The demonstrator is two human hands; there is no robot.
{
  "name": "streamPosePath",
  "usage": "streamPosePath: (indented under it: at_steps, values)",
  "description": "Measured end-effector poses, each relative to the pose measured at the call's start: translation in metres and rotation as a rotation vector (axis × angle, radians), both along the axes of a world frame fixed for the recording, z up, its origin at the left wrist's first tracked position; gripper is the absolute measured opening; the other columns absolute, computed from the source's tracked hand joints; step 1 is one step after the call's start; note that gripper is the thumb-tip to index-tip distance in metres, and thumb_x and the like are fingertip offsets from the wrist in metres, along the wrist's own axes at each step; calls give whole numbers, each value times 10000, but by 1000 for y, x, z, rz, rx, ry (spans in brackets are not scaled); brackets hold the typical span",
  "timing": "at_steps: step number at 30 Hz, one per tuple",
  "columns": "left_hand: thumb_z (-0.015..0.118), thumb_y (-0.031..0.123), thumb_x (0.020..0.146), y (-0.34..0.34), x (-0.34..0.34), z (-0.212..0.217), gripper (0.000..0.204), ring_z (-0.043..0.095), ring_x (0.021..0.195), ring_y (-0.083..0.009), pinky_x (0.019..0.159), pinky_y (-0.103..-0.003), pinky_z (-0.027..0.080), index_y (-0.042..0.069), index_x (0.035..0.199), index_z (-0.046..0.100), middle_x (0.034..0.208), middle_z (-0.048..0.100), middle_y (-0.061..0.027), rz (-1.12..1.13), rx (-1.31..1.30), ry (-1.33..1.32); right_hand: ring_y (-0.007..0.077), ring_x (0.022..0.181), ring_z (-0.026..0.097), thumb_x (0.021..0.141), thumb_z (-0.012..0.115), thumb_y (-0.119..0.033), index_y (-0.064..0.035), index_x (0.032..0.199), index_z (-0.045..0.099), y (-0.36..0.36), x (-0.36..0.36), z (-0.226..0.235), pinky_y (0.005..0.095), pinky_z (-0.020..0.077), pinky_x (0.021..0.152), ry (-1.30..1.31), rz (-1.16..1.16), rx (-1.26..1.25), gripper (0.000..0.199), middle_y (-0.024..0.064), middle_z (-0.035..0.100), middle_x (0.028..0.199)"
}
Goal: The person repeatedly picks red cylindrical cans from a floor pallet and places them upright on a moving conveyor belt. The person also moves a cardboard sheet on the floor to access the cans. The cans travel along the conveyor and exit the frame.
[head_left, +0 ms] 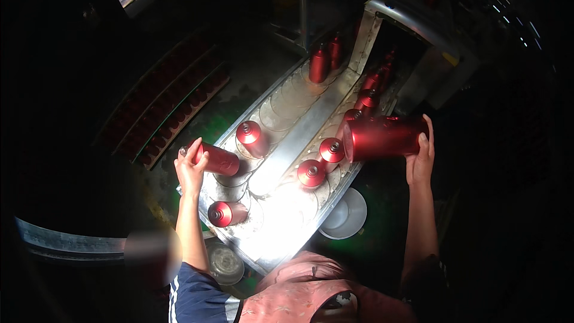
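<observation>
My left hand (191,171) is closed round the neck end of a red metal bottle (221,160), tilted with its base over the left lane of the conveyor (305,137). On the right, my right hand (422,154) grips another red metal bottle (385,138) at its neck end. That bottle lies nearly level in the air beyond the conveyor's right edge, base pointing left. Near my left hand, one red bottle (252,139) stands on the left lane, and another red bottle (226,213) is closer to me. Several more, including a red bottle (311,173), line the right lane.
A metal tunnel housing (412,21) spans the conveyor's far right end, with bottles inside. Red bottles (319,64) stand at the far left lane. Dark racks of red bottles (173,104) lie left. A white basin (345,215) and a round container (225,265) sit below the conveyor.
</observation>
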State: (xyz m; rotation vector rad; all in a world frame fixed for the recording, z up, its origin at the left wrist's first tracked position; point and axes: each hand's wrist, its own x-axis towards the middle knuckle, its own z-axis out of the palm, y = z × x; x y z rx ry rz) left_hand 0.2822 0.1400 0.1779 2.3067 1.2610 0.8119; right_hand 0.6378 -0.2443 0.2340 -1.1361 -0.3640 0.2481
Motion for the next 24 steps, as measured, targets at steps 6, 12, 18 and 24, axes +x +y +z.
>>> streamPosePath:
  at_steps: [6, 12, 18, 24]
  values:
    - [716, 108, 847, -32, -34, 41, 423, 581, 1113, -258, 1005, -361, 432, 104, 1268, 671, 1211, 640, -124, 45, 70, -214, 321, 1188, 509, 775, 776, -148, -239, 1261, 673, 228, 66, -76, 373, 384, 1063, -793, -61, -496, 505, 133, 552, 1301]
    - [639, 50, 907, -75, -61, 71, 486, 550, 1193, -188, 1077, -331, 389, 10, 1384, 551, 1313, 593, -97, 77, -38, -470, 379, 1298, 386, 792, 744, -166, -339, 1189, 709, 349, 53, -158, 411, 392, 1084, -749, 183, -808, 434, 135, 331, 1516]
    - [671, 244, 917, -79, -50, 74, 630, 592, 1143, -201, 1026, -347, 451, -19, 1446, 452, 1296, 594, -123, 71, -164, -598, 367, 1326, 440, 847, 726, -240, -267, 1210, 715, 301, 68, -137, 404, 380, 1103, -715, 329, -651, 365, 176, 499, 1435]
    - [709, 39, 783, -109, 88, 87, 509, 498, 1306, -295, 1116, -408, 353, -16, 1282, 628, 1381, 555, -181, -290, -322, -536, 239, 987, 627, 760, 807, -339, -128, 1174, 695, 128, 113, -99, 352, 529, 793, -635, 87, -1128, 478, 104, 664, 1050]
